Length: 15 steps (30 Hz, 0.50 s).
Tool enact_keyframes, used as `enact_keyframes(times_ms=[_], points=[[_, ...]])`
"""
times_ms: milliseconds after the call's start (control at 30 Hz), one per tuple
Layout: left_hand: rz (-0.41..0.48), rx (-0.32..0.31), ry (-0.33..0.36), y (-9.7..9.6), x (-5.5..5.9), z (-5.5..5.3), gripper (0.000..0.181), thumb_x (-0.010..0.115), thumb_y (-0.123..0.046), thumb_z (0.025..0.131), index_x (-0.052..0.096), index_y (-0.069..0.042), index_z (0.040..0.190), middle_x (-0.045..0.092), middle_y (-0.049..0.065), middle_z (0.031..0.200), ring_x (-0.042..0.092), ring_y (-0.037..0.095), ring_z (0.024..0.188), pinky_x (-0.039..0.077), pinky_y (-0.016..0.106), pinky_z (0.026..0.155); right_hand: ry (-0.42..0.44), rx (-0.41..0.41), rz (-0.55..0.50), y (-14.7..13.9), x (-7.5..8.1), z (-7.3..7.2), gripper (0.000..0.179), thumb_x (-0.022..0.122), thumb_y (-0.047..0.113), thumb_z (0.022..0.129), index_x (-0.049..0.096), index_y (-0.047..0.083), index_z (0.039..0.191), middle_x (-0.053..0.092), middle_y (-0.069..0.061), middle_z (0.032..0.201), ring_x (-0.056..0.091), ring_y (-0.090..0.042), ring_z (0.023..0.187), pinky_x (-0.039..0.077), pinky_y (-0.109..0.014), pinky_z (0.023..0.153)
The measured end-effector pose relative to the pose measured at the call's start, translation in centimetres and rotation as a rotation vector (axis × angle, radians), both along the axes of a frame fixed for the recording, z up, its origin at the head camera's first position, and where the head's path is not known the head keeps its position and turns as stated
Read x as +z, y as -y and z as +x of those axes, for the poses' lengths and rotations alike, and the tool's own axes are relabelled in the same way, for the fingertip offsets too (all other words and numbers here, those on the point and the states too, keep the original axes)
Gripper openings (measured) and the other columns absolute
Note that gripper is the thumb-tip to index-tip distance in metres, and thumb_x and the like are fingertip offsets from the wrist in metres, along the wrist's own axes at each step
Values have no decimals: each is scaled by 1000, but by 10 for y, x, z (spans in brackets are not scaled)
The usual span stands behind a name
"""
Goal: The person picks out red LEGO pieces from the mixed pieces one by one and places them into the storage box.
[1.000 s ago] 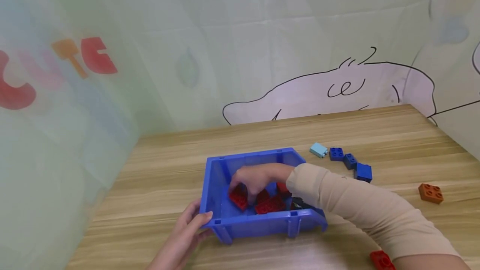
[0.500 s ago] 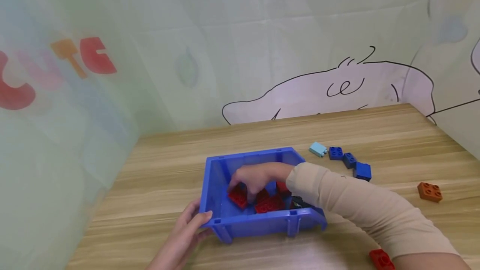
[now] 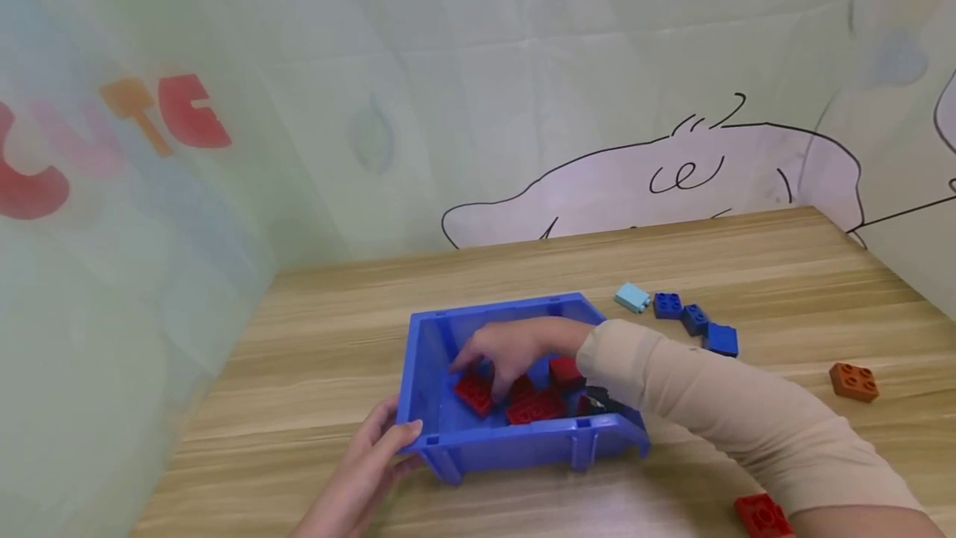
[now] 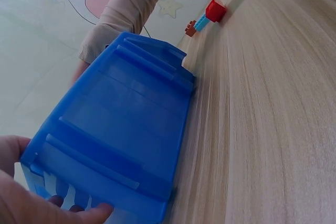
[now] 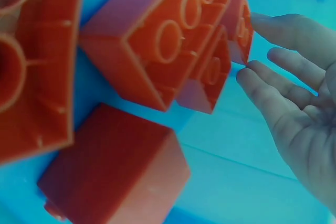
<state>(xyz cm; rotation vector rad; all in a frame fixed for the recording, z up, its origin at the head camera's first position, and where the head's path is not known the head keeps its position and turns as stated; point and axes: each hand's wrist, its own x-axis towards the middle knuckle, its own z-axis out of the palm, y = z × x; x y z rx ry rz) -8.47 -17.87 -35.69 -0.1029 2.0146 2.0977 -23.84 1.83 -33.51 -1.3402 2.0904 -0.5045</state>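
Observation:
In the head view a blue plastic bin point(image 3: 493, 455) stands on the wooden table with several red building bricks inside. My left hand point(image 3: 373, 455) grips its near left corner, thumb on the rim; in the left wrist view the fingers point(image 4: 97, 214) bend under the bin's end. My right hand point(image 3: 508, 351) reaches into the bin over a red brick point(image 3: 474, 393), fingers spread. From the right wrist, that small brick point(image 5: 240, 27) lies by the fingertips; whether they touch it I cannot tell. Other red bricks point(image 3: 536, 407) lie to its right.
Right of the bin lie a light blue brick point(image 3: 632, 298), several dark blue bricks point(image 3: 668, 305) and an orange brick point(image 3: 854, 382). A red brick point(image 3: 762, 516) sits at the front, partly behind the right sleeve point(image 3: 754, 422). A printed cloth wall point(image 3: 358, 148) borders the table.
My right hand's fingers have spread and lifted slightly from the small red brick, which stays in place. The left hand and the bin keep their position.

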Motion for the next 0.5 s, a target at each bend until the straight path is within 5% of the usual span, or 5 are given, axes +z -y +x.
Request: enact_keyframes(times_ms=[500], points=[[-12,14,-10,-1,1,2,57,46,-12,89,26,11,137,44,22,126,51,22,107,46,40,88,101,-80,-50,-17,20,2,52,69,0,78,55,4,128,55,-7,128,53,-21,114,49,-22,85]])
